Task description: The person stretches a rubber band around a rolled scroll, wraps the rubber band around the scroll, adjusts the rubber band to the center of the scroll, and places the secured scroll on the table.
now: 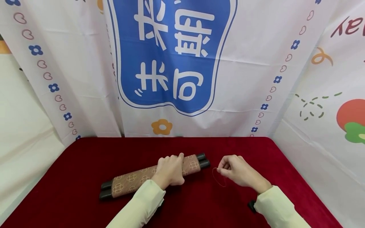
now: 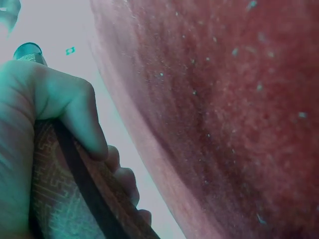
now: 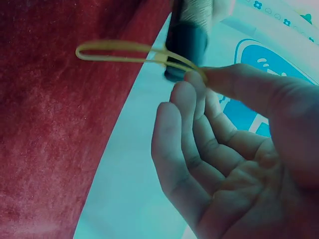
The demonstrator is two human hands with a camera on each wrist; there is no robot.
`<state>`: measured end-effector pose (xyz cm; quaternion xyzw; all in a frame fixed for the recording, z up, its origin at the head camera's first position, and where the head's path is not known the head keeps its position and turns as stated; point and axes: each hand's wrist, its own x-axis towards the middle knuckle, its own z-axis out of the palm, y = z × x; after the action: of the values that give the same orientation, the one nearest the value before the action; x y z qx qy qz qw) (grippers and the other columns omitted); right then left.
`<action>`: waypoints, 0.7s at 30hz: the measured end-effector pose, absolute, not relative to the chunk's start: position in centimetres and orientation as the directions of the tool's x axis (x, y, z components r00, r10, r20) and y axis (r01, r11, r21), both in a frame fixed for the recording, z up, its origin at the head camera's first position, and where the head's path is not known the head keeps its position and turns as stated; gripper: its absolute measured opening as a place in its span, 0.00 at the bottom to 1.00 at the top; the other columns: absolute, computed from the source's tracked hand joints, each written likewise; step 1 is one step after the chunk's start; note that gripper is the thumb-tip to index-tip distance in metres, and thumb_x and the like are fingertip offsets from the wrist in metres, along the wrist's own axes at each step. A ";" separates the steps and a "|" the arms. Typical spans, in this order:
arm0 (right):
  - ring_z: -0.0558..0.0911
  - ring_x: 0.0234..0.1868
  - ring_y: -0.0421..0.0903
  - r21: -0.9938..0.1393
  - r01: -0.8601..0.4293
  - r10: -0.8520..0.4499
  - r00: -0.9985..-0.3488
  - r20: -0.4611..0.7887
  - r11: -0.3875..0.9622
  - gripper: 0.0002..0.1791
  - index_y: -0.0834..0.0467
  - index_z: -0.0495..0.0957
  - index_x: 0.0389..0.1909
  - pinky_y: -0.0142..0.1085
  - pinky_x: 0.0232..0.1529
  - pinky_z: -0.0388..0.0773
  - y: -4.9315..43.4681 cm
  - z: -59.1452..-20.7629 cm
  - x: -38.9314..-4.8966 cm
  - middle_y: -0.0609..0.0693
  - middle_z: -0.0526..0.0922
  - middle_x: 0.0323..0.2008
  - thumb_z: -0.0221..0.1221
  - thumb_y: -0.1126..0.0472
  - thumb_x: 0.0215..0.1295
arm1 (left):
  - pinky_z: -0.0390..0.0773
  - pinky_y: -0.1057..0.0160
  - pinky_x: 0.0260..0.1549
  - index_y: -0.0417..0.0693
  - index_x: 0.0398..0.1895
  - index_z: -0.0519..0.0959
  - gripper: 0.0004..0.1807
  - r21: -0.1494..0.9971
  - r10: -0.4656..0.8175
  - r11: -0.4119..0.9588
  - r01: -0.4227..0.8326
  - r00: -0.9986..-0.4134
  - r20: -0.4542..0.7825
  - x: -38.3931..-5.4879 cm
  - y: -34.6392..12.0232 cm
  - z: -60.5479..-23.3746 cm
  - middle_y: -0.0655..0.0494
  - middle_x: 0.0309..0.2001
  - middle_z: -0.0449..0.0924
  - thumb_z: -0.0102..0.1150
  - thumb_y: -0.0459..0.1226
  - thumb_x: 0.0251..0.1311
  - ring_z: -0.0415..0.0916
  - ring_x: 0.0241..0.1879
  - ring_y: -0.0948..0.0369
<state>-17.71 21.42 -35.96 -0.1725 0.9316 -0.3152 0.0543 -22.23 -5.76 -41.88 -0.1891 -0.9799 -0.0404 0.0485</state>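
Note:
A rolled scroll [image 1: 134, 180] in brown patterned cloth, with black roller ends standing out at both sides, lies slantwise over the red cloth. Across its middle, my left hand [image 1: 170, 171] grips it from above. In the left wrist view the fingers curl over the scroll [image 2: 65, 194]. Just beyond its right end, my right hand [image 1: 239, 171] pinches a thin rubber band [image 3: 119, 46] between thumb and fingertip. The band hangs as a loose loop, apart from the scroll in the head view. Part of the scroll is hidden under the left hand.
A red velvet-covered table [image 1: 74, 171] fills the lower part of the head view. White printed curtains [image 1: 251, 63] rise behind it and along both sides. A small black object [image 1: 252, 205] shows at the right sleeve cuff.

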 end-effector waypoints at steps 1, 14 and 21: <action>0.79 0.29 0.41 -0.603 -0.281 -0.349 -0.937 0.004 0.746 0.05 0.57 0.84 0.33 0.30 0.31 0.78 21.4 -36.0 -17.8 0.45 0.82 0.27 0.67 0.62 0.70 | 0.73 0.54 0.21 0.50 0.73 0.75 0.47 0.066 0.368 0.924 0.377 -0.923 0.115 -22.0 -5.9 -41.8 0.50 0.40 0.89 0.73 0.46 0.42 0.80 0.26 0.52; 0.77 0.27 0.38 -0.543 -0.316 -0.349 -0.936 0.045 0.778 0.05 0.60 0.85 0.32 0.30 0.29 0.77 20.9 -36.7 -19.1 0.45 0.84 0.28 0.67 0.65 0.69 | 0.64 0.58 0.15 0.50 0.65 0.78 0.40 0.080 0.435 0.891 0.447 -0.891 0.132 -19.1 -6.5 -41.6 0.60 0.21 0.76 0.71 0.41 0.38 0.66 0.15 0.59; 0.77 0.27 0.39 -0.563 -0.309 -0.358 -0.933 0.024 0.767 0.04 0.62 0.86 0.36 0.30 0.29 0.77 20.2 -36.7 -19.6 0.50 0.86 0.30 0.66 0.65 0.71 | 0.67 0.56 0.17 0.51 0.63 0.79 0.40 0.058 0.453 0.885 0.462 -0.882 0.128 -18.4 -6.4 -41.7 0.58 0.30 0.84 0.73 0.43 0.37 0.71 0.18 0.58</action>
<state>-19.61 20.21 -36.67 -0.1776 0.9389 -0.2917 0.0426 -18.38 -6.41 -41.74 -0.2361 -0.9692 -0.0434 0.0557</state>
